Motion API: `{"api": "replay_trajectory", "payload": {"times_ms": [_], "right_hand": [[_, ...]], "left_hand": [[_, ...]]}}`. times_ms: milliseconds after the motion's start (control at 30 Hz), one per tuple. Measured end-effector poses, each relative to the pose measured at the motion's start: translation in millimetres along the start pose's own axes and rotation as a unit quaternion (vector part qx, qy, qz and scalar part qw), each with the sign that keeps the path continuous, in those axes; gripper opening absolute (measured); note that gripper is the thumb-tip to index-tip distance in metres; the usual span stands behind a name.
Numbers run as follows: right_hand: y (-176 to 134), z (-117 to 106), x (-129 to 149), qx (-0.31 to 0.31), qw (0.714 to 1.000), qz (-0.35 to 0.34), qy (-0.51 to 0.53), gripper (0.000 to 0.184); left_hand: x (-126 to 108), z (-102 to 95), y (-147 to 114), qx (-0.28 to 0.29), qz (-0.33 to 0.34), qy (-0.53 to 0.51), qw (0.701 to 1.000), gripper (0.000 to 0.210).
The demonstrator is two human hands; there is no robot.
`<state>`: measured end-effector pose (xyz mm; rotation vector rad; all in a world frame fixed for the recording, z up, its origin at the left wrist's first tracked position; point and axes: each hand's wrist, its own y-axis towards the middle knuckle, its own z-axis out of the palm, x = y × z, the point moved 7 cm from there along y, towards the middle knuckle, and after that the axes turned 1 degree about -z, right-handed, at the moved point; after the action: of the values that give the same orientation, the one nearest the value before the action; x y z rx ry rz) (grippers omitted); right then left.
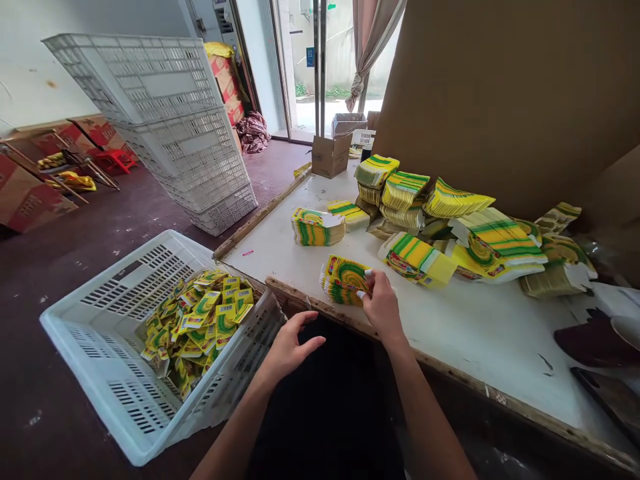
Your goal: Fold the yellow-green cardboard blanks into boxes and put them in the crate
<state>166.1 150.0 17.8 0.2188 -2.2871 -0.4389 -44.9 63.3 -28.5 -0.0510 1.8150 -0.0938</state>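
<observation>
My right hand point(384, 308) is at the table's near edge, thumb and fingertips closed on the right side of a small stack of flat yellow-and-green cartons point(345, 280). Whether it grips one carton or several is hard to make out. To the left, my left hand point(290, 343) hovers in front of the table edge, thumb and fingers apart, holding nothing. Beside it on the floor side stands a white plastic crate point(80, 360), partly filled with small yellow cartons point(200, 327). Another stack of flat cartons point(317, 228) lies farther back on the white table point(273, 250).
Bundles of flat cartons point(405, 190) are piled along the back and right of the table. Tall stacked white crates point(200, 133) lean beyond the left side. An open cardboard box point(331, 155) sits at the far end. A dark object point(595, 340) lies at right.
</observation>
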Motion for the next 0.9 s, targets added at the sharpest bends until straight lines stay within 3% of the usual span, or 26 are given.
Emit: {"api": "replay_trajectory", "payload": {"times_ms": [100, 167, 300, 367, 467, 533, 600, 733, 833, 900], "right_hand": [[-20.1, -0.6, 22.4, 0.004, 0.991, -0.01, 0.13, 0.036], [-40.1, 8.3, 41.7, 0.055, 0.977, -0.015, 0.203, 0.037], [-81.8, 35.1, 71.3, 0.178, 0.916, 0.036, 0.359, 0.034], [-95.0, 45.0, 76.9, 0.202, 0.884, 0.075, 0.415, 0.035], [-102.1, 55.4, 75.9, 0.223, 0.856, 0.122, 0.45, 0.041], [-100.0, 57.3, 71.3, 0.227, 0.845, 0.144, 0.463, 0.04], [-93.9, 52.3, 65.8, 0.21, 0.842, 0.151, 0.474, 0.038], [-82.8, 33.9, 57.5, 0.154, 0.861, 0.124, 0.47, 0.028], [-80.6, 25.0, 51.0, 0.121, 0.894, 0.103, 0.418, 0.016], [-79.0, 17.9, 47.1, 0.101, 0.922, 0.073, 0.368, 0.016]], "left_hand": [[-1.9, 19.9, 4.2, 0.024, -0.013, -0.195, 0.98, 0.06], [-9.6, 24.8, 7.5, -0.003, 0.002, -0.337, 0.942, 0.061], [-23.9, 24.2, 10.9, -0.084, 0.01, -0.52, 0.85, 0.05], [-29.4, 22.2, 10.1, -0.116, 0.023, -0.545, 0.83, 0.044], [-29.0, 16.0, 3.8, -0.185, 0.044, -0.498, 0.846, 0.048], [-26.2, 12.1, -2.4, -0.224, 0.047, -0.41, 0.883, 0.055], [-27.4, 12.2, -6.1, -0.215, 0.06, -0.322, 0.92, 0.064], [-29.1, 21.5, -5.1, -0.146, 0.061, -0.236, 0.959, 0.063], [-25.8, 18.1, -3.6, -0.179, 0.044, -0.21, 0.96, 0.052], [-26.2, 12.7, -2.1, -0.168, 0.04, -0.204, 0.963, 0.051]]}}
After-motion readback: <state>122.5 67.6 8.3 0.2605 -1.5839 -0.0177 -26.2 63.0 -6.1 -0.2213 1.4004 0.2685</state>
